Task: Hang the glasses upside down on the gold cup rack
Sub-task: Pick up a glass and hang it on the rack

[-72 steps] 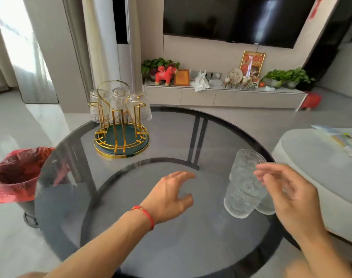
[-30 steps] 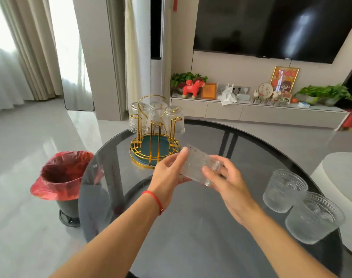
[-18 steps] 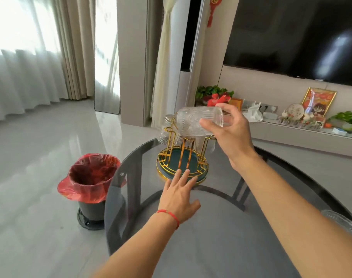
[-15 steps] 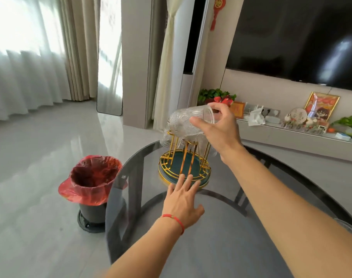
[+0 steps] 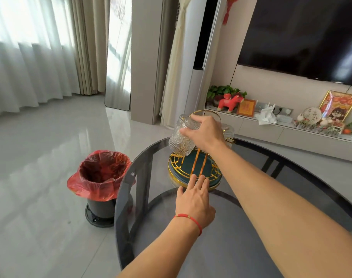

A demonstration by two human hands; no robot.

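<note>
The round table point(image 5: 251, 247) has a dark, smooth glass top, and it carries the gold cup rack point(image 5: 195, 167) near its far edge. This rack is made of thin gold wire around a round dark green tray. Beside the table, on the shiny floor, stands a black waste bin point(image 5: 102, 189) lined with a red plastic bag; what is inside is not clear. The right hand point(image 5: 205, 133) closes around the base of a clear glass point(image 5: 181, 139) with a pressed pattern. The glass is upside down, mouth toward the tray, over the left side of the rack. This hand hides most of the upper rack and another glass point(image 5: 228, 133) behind it. The left hand point(image 5: 193, 199) lies open and flat on the table, fingertips touching the rack's base rim, with a red string bracelet point(image 5: 189, 219) on the wrist.
</note>
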